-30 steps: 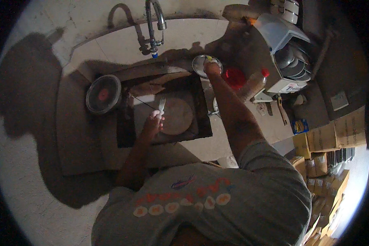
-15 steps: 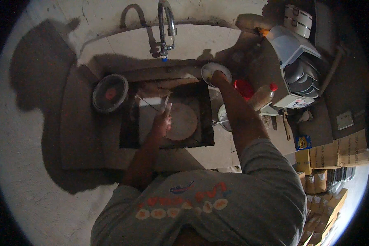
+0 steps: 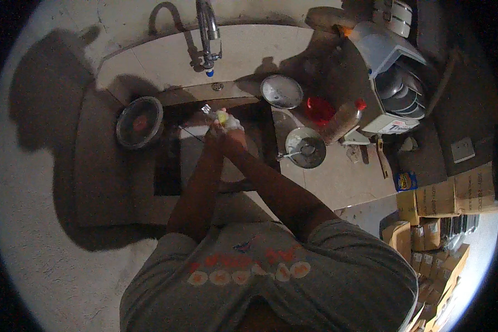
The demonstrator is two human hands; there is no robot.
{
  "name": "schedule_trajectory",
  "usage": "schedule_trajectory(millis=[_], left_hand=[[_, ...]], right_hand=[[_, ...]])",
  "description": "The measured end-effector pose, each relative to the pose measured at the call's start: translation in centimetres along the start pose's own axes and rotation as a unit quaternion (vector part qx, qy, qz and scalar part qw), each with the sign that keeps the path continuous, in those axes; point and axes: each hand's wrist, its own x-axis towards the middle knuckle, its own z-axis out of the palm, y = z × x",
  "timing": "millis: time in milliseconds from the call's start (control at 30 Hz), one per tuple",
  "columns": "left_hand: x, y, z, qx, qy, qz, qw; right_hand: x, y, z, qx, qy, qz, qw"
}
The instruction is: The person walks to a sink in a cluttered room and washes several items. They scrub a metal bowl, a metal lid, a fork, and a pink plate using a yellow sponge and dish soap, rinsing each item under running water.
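Observation:
Over the dark-edged sink (image 3: 163, 174) my two hands meet. A fork (image 3: 206, 109), tines pointing away from me, is gripped in my left hand (image 3: 214, 133). My right hand (image 3: 234, 134) is closed around a yellow sponge (image 3: 222, 117), pressed against the fork; white foam covers its fingers. Beneath my forearms a large round flat item (image 3: 235, 175) lies in the sink, partly hidden. A metal bowl (image 3: 282, 92) with suds stands at the sink's far right corner. Nearer, another bowl (image 3: 314, 159) holds liquid and a utensil.
The faucet (image 3: 209, 50) rises behind the sink. A round shallow vessel (image 3: 140, 123) leans at the left. On the right are a red bowl (image 3: 319, 110), a bottle with a red cap (image 3: 346, 119), a wooden-handled tool (image 3: 382, 157) and a rack of plates (image 3: 398, 94).
My right hand has come from the suds bowl to my left hand, bringing the foamy sponge onto the fork. My left hand has moved slightly farther away from me. The whole view has shifted a little.

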Motion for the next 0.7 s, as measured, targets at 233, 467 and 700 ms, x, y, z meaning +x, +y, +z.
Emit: schedule_trajectory(millis=[233,467,700], left_hand=[[2.0,1.3,-2.6,-0.029,0.023,0.045,0.998],[2.1,3.6,-4.0,0.171,0.111,0.104,0.974],[0.0,-1.7,-5.3,0.232,-0.024,0.038,0.972]], right_hand=[[-2.0,-0.9,-2.6,0.010,-0.193,0.065,0.979],[-5.5,1.3,-2.5,0.228,-0.326,0.263,0.879],[-5.5,1.5,-6.1,0.191,-0.245,0.461,0.832]])
